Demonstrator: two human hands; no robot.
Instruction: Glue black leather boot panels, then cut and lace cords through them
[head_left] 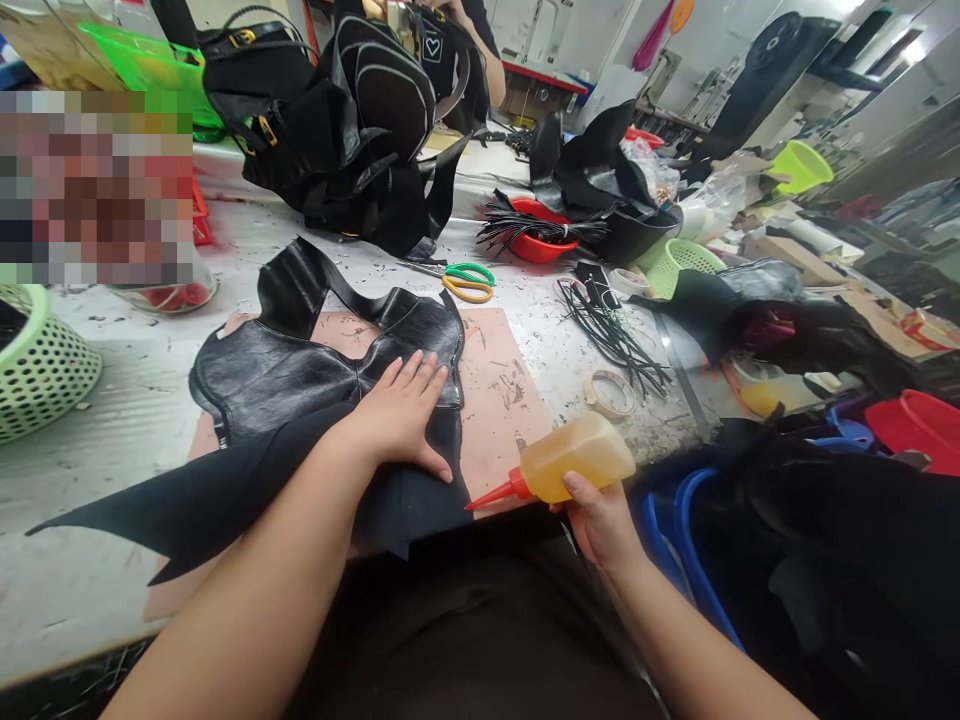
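Observation:
My left hand [401, 415] lies flat with spread fingers on a black leather piece [292, 385], near its right part. My right hand [596, 515] is wrapped round a squeeze bottle [577, 458] of yellow liquid. The bottle is tilted on its side, and its red nozzle [499, 492] points left, with the tip at the right edge of the black material near the table's front edge. Under the leather is a pinkish board [499, 380]. A black fabric flap [217, 490] extends to the left beneath my left forearm.
Scissors [469, 282] with green and yellow handles lie behind the leather. A tape roll [609, 393] and black strips [615, 335] are at right. Black bags [300, 130] and a red bowl [541, 240] stand farther back. A green basket [49, 370] is at left. A person's arm [491, 60] shows behind.

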